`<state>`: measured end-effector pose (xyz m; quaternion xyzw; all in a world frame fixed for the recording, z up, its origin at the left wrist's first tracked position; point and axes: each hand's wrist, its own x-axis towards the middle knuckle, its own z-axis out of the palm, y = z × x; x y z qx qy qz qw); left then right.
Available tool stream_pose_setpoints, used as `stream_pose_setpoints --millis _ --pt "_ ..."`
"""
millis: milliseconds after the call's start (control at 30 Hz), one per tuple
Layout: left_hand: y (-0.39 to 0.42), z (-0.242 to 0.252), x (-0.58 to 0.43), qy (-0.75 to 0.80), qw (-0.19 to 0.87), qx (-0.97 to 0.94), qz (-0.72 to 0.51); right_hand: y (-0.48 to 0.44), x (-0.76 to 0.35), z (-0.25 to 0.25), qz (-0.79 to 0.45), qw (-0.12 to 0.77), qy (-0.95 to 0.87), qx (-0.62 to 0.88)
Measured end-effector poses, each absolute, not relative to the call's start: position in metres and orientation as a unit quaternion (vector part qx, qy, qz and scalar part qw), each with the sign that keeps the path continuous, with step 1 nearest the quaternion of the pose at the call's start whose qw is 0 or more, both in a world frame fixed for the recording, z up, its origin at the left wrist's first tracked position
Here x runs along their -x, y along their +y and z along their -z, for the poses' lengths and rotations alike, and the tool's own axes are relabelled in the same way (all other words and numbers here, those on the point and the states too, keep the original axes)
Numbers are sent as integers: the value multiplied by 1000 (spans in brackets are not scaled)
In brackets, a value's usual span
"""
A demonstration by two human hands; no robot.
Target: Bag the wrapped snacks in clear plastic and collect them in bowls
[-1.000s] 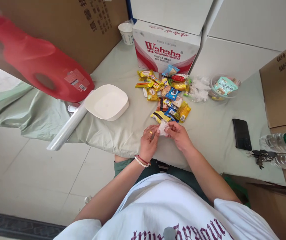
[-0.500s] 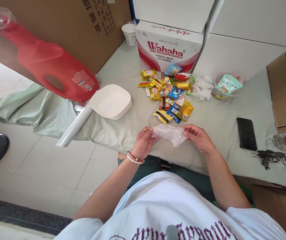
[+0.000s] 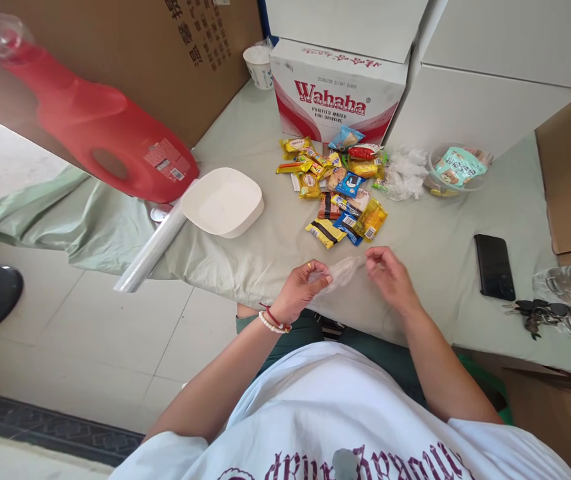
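A thin clear plastic piece (image 3: 342, 272), bunched up, stretches between my hands over the table's front edge. My left hand (image 3: 305, 285) grips its left end between thumb and fingers. At its right end, my right hand (image 3: 390, 275) pinches the narrow tip. Just beyond my hands lies a pile of small wrapped snacks (image 3: 349, 185) in yellow, blue, red and brown. To the left of the pile stands a white squarish bowl (image 3: 222, 202) with nothing in it. Crumpled clear plastic (image 3: 405, 175) lies right of the snacks.
A roll of clear film (image 3: 150, 257) juts over the front edge beside a large red jug (image 3: 110, 133). A Wahaha box (image 3: 335, 97) and paper cup (image 3: 259, 67) stand behind. Rightward are a clear bowl (image 3: 452, 187), a phone (image 3: 495, 267), keys (image 3: 535, 313) and bottles (image 3: 565, 283).
My left hand has moved right, closer to my right hand, and its fingers have curled more around the plastic. The plastic is more bunched and narrower.
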<state>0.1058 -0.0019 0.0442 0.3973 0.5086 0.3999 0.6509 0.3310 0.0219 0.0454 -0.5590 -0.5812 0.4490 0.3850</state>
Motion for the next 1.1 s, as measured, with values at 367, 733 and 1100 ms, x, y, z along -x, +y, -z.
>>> stream_pose_setpoints --millis 367,733,1100 --pt "-8 -37 -76 522 610 -393 -449 31 -349 -34 -581 457 -393 547" --pt "-10 -36 -44 493 663 -361 -432 43 -381 -42 -572 468 -389 551" --pt "-26 -62 -67 574 369 -582 -442 11 -331 -79 -625 350 -430 550"
